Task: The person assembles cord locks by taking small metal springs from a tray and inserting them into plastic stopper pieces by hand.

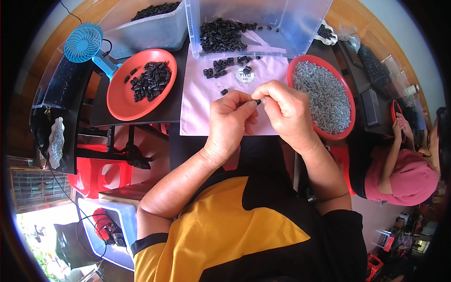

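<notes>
Over the near part of a pink cloth (198, 113), my two hands meet fingertip to fingertip. My left hand (231, 115) is closed, its thumb and forefinger pinching a small black part (258, 102). My right hand (287, 112) is closed as well; its thumb and forefinger press together at the other end of that part. Whether a second tiny piece is between the right fingertips cannot be made out. Just beyond the hands, one loose black part (224, 91) lies on the cloth, and farther off is a cluster of similar parts (218, 67).
An orange bowl (115, 101) of black parts is at left, a red bowl (329, 136) of small clear-grey pieces at right. Behind stand a clear bin (293, 28) and another bin (159, 40), both holding black parts. A blue fan (83, 42) stands far left; another person (399, 174) sits at right.
</notes>
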Demonstrator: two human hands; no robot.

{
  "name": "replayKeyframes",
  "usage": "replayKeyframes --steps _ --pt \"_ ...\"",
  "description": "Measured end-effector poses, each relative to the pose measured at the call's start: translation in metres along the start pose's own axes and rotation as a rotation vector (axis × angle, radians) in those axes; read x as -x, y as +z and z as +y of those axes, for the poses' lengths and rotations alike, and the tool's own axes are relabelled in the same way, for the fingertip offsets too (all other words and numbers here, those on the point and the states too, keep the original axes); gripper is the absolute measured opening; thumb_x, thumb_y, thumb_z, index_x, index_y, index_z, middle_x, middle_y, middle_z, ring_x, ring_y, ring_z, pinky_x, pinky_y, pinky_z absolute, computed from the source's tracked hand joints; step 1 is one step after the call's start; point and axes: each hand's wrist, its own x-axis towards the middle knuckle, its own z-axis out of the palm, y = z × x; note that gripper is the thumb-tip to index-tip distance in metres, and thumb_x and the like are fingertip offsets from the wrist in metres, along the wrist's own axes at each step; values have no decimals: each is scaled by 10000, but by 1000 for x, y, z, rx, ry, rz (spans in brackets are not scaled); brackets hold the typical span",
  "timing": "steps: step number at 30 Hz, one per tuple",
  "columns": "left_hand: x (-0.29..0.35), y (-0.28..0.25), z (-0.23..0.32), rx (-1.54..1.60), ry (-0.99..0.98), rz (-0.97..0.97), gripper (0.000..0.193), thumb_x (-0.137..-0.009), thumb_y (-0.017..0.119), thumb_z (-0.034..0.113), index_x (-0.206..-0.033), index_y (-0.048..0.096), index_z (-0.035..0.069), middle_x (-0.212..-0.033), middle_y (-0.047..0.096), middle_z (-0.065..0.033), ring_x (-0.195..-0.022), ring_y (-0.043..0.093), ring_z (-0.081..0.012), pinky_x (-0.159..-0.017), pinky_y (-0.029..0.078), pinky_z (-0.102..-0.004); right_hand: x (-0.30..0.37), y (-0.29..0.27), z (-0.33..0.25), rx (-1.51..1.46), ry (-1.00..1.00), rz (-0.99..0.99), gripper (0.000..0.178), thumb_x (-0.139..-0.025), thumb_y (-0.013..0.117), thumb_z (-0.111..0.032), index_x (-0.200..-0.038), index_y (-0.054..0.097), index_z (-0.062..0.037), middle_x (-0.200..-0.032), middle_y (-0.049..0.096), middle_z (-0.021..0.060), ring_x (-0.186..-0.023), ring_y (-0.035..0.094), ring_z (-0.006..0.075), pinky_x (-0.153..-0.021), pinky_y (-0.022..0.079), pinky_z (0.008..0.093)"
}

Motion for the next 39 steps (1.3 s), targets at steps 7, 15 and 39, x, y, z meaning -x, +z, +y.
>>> replayKeyframes --steps 7,15,39 --pt "2 2 5 -68 -6 -16 91 -935 581 38 -910 622 -39 -715 624 -57 -573 568 -85 -437 438 -220 -6 0 4 170 -179 -73 208 -689 610 68 -830 575 -82 -742 618 71 -679 620 281 -595 478 406" --pt "8 10 -5 17 25 74 64 -919 568 20 -913 616 -22 -691 615 -48 -555 546 -81 -417 400 -217 -14 -6 1 184 -332 -179 211 -708 655 -20 -901 591 -78 -830 639 67 -757 641 261 -673 491 388" --pt "12 23 2 422 36 217 153 -817 530 -39 -907 654 -42 -829 645 -67 -723 579 -118 -659 460 -235 9 21 -12 423 -355 133 307 -677 641 69 -976 625 0 -963 644 177 -845 641 368 -713 507 430"
